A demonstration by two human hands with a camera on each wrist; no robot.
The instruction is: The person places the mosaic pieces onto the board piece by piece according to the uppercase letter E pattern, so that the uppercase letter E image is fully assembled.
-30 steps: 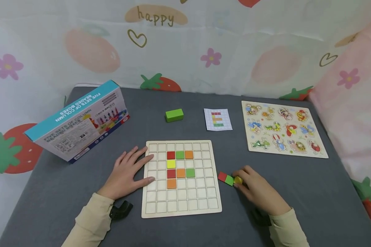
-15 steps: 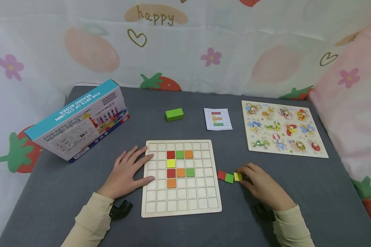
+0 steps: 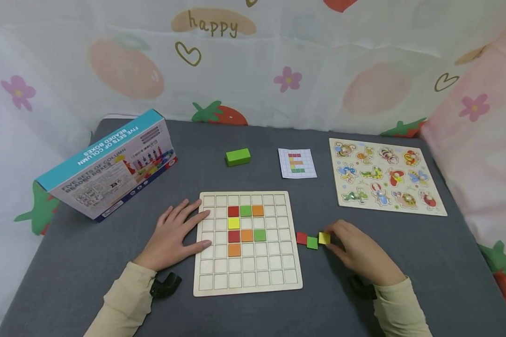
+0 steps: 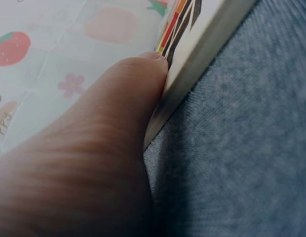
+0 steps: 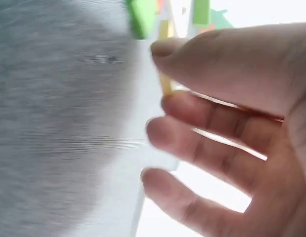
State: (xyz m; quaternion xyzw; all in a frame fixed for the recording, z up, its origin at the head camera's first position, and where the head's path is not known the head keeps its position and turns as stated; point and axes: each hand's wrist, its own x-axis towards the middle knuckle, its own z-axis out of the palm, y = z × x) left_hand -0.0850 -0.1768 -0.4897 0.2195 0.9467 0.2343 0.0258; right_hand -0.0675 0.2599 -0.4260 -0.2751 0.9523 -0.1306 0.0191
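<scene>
A pale wooden grid board [image 3: 219,282] lies on the grey table, with red, green, orange and yellow square tiles set in some of its cells. My left hand [image 3: 173,236] rests spread at the board's left edge, thumb and fingertips on its rim. In the left wrist view the thumb [image 4: 128,89] presses that edge. My right hand [image 3: 360,252] pinches a yellow tile [image 3: 324,238] between thumb and forefinger, right of the board. Beside it on the table are a green tile [image 3: 312,243] and a red tile [image 3: 301,238]. The yellow tile [image 5: 165,85] appears edge-on in the right wrist view.
A printed cardboard box [image 3: 110,171] stands at the back left. Behind the board are a green block [image 3: 238,157] and a small pattern card [image 3: 297,164]. An insect puzzle board [image 3: 387,178] lies at the back right.
My right hand has moved slightly away and up with the yellow tile, parting it from the green one. The green and red tiles have shifted a little. The left hand stays put.
</scene>
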